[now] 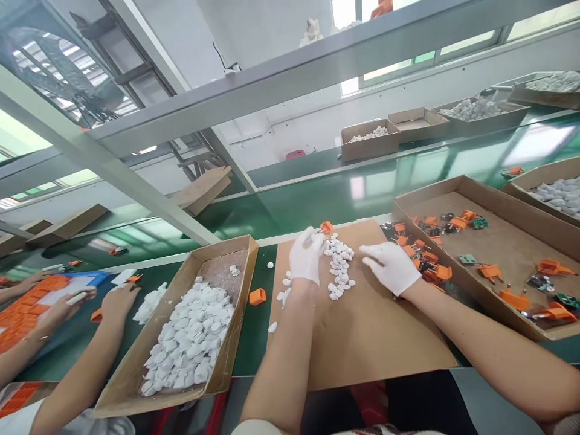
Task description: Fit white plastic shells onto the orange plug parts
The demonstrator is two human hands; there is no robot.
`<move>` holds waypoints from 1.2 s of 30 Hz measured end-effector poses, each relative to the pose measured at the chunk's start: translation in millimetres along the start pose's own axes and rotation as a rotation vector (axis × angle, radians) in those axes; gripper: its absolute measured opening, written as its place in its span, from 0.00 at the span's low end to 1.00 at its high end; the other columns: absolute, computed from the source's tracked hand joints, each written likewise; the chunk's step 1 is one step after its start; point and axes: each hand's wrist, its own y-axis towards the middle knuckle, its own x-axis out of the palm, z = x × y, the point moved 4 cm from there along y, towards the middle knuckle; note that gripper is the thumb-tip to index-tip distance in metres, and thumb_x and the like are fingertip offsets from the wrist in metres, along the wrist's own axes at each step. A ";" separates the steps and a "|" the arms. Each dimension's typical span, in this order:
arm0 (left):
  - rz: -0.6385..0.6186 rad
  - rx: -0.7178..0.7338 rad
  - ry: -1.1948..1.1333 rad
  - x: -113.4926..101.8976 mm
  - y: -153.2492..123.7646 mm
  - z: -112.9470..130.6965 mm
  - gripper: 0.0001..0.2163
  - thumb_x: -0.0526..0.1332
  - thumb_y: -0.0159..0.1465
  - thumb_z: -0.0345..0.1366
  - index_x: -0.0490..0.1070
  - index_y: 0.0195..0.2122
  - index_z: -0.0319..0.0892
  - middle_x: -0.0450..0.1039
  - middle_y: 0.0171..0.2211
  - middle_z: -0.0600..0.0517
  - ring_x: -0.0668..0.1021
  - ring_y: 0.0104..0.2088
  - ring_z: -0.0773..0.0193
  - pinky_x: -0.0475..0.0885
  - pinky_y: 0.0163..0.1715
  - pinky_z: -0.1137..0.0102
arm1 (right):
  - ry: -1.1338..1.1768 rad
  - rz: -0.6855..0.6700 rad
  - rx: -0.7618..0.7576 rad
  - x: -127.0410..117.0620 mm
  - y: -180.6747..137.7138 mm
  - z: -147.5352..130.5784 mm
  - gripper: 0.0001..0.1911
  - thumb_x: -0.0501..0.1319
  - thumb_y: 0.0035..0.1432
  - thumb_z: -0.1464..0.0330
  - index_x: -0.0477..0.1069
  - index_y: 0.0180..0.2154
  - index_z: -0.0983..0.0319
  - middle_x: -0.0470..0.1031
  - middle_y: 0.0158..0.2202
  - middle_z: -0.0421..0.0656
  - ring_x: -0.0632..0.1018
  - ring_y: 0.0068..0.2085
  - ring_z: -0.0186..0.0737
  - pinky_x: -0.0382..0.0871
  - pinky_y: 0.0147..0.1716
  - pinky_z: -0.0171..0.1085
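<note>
My left hand (306, 255), in a white glove, is closed on a small orange plug housing (326, 228) at the far edge of a brown cardboard sheet (362, 338). Just right of it lies a strip of small white lumps (341, 266), soft-looking and irregular. My right hand (390, 266), also gloved, hovers over the sheet to the right of these lumps. Its fingers stretch toward them, apart, with nothing visible in them. Beyond that hand sits a heap of orange plug parts with circuit boards (428, 263). A few loose white lumps (284, 296) lie beside my left wrist.
A cardboard tray of white lumps (193, 338) stands at left, a larger tray (493, 241) with orange plugs at right. One orange housing (257, 296) lies between sheet and left tray. A co-worker's hands (118, 302) work at far left. A metal beam (272, 75) crosses above.
</note>
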 end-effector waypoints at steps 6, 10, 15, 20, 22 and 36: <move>-0.117 0.033 0.700 24.7 93.1 6.6 0.17 0.67 0.56 0.31 0.77 0.48 0.42 0.79 0.47 0.46 0.80 0.46 0.58 0.73 0.49 0.67 | -0.187 -0.231 -0.057 18.2 8.7 -24.5 0.26 0.56 0.58 0.74 0.64 0.59 0.66 0.68 0.60 0.57 0.72 0.54 0.55 0.63 0.49 0.48; -0.140 -0.011 0.861 37.8 129.2 1.6 0.09 0.64 0.58 0.32 0.79 0.40 0.42 0.80 0.43 0.48 0.79 0.48 0.53 0.72 0.47 0.64 | -0.130 -0.341 -0.091 29.1 10.7 -26.6 0.35 0.56 0.58 0.74 0.54 0.66 0.64 0.61 0.65 0.56 0.70 0.57 0.53 0.63 0.51 0.47; -0.190 -0.016 1.055 38.1 151.4 5.7 0.17 0.66 0.57 0.40 0.77 0.46 0.39 0.77 0.49 0.41 0.77 0.51 0.48 0.71 0.48 0.62 | -0.072 -0.376 0.012 42.5 7.8 -6.8 0.23 0.58 0.62 0.69 0.67 0.59 0.59 0.74 0.51 0.50 0.75 0.47 0.45 0.65 0.47 0.41; -0.284 0.007 1.207 12.7 133.8 20.4 0.22 0.66 0.57 0.46 0.76 0.50 0.43 0.77 0.50 0.45 0.77 0.49 0.52 0.70 0.48 0.67 | -0.065 -0.339 0.051 52.0 4.4 5.2 0.10 0.59 0.63 0.67 0.79 0.41 0.56 0.78 0.41 0.47 0.76 0.43 0.44 0.66 0.45 0.39; -0.349 -0.001 1.274 -1.3 109.9 20.4 0.17 0.67 0.54 0.46 0.80 0.43 0.45 0.80 0.44 0.49 0.79 0.45 0.54 0.71 0.45 0.69 | -0.027 -0.311 0.051 55.0 0.7 9.0 0.10 0.58 0.63 0.67 0.79 0.38 0.57 0.78 0.42 0.47 0.77 0.44 0.44 0.67 0.45 0.40; -0.391 0.131 1.359 -28.1 4.7 6.0 0.07 0.64 0.60 0.40 0.80 0.38 0.48 0.80 0.42 0.51 0.79 0.45 0.58 0.73 0.48 0.69 | 0.439 0.101 0.503 -8.8 -1.8 17.6 0.11 0.62 0.54 0.61 0.80 0.37 0.54 0.82 0.34 0.41 0.81 0.36 0.43 0.75 0.43 0.42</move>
